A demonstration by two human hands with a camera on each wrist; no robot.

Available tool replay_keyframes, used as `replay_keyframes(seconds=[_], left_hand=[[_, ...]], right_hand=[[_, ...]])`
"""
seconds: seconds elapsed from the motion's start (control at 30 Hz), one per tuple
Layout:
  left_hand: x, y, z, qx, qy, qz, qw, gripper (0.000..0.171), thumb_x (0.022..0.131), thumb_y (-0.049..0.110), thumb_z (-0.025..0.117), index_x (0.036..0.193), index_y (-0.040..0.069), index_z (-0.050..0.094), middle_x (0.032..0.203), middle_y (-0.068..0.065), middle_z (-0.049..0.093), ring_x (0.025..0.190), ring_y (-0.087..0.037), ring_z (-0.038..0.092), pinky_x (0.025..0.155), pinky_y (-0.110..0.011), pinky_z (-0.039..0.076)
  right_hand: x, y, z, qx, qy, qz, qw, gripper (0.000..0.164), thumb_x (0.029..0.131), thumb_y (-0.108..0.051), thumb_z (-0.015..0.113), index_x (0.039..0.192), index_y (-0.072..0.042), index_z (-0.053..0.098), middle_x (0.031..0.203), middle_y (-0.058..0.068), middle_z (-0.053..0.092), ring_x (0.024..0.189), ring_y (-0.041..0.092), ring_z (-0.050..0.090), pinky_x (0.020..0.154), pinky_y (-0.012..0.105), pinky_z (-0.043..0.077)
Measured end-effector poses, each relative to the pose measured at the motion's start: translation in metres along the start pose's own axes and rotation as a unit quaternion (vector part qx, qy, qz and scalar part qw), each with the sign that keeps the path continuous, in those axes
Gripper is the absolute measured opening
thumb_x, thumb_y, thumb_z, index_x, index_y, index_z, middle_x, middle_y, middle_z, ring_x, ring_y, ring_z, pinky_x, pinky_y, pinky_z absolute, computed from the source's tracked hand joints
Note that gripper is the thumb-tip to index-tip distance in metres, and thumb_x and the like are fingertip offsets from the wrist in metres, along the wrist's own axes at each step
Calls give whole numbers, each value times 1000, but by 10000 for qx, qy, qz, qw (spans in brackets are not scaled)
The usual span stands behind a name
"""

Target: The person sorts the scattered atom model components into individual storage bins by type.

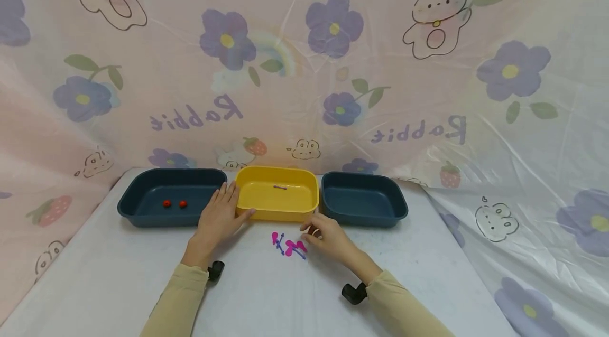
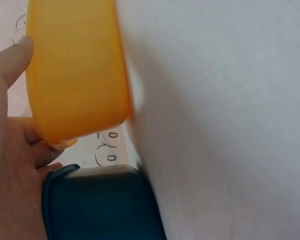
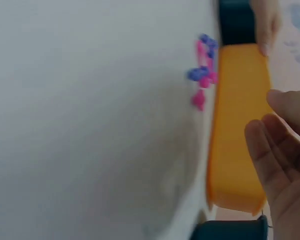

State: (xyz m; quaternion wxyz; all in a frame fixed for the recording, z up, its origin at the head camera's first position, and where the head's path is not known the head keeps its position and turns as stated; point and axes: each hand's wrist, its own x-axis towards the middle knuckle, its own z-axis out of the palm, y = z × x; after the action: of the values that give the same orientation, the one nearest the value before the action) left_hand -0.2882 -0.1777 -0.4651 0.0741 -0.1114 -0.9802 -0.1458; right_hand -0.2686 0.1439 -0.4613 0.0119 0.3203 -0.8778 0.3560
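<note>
My left hand [image 1: 220, 216] holds the front left corner of a yellow bin [image 1: 278, 215], thumb at its front rim and fingers along its left side. In the left wrist view, those fingertips bend around the rim of the yellow bin [image 2: 80, 70]. A small purple stick [image 1: 280, 187] lies inside that bin. My right hand [image 1: 328, 234] hovers by the bin's front right corner, its fingers loosely bent. Nothing shows between thumb and fingers of the right hand [image 3: 285, 155]. Several small pink pieces [image 1: 288, 247] and purple sticks [image 1: 298, 253] lie on the table before the bin.
A dark blue bin [image 1: 157, 221] on the left contains two small red round pieces [image 1: 167, 203]. Another dark blue bin [image 1: 366, 218] stands right of the yellow one. All rest in a row on a white-covered table [image 1: 266, 300], with a patterned curtain [image 1: 285, 94] behind.
</note>
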Motion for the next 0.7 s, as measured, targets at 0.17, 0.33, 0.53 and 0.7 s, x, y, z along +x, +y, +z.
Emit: replay_keyframes(seconds=[0.17,0.33,0.53,0.7], left_hand=[[1,0,1,-30,-20,-33,10000,91,103,57,56,159,-9,28,169,-26,20,158,-44,13,128,-58,14],[1,-1,0,-42,-69,-73,9999,92,103,58,55,160,-8,27,170,-26,18,158,-44,12,128,-58,13],[1,-1,-1,-42,-76,-63,9999,92,103,57,56,160,-9,27,169,-26,19,158,-44,12,128,-58,13],[0,-1,0,-53,-98,-55,9999,92,103,57,55,160,-9,26,170,-26,18,158,-44,11,128,-57,13]], right_hand=[[-10,1,2,-191,-375,-278,9987,13,94,-4,76,104,-8,70,100,2,68,87,14,66,78,23,61],[-15,0,4,-266,-689,-288,9969,10,94,-4,76,103,-7,71,99,2,69,86,14,65,77,22,59],[-18,1,9,-497,-983,-205,9937,11,94,-8,77,104,-10,71,97,-3,66,84,5,59,77,20,56],[-18,0,11,-550,-1083,-162,9925,13,94,-9,78,105,-10,72,96,-4,65,82,4,57,74,19,55]])
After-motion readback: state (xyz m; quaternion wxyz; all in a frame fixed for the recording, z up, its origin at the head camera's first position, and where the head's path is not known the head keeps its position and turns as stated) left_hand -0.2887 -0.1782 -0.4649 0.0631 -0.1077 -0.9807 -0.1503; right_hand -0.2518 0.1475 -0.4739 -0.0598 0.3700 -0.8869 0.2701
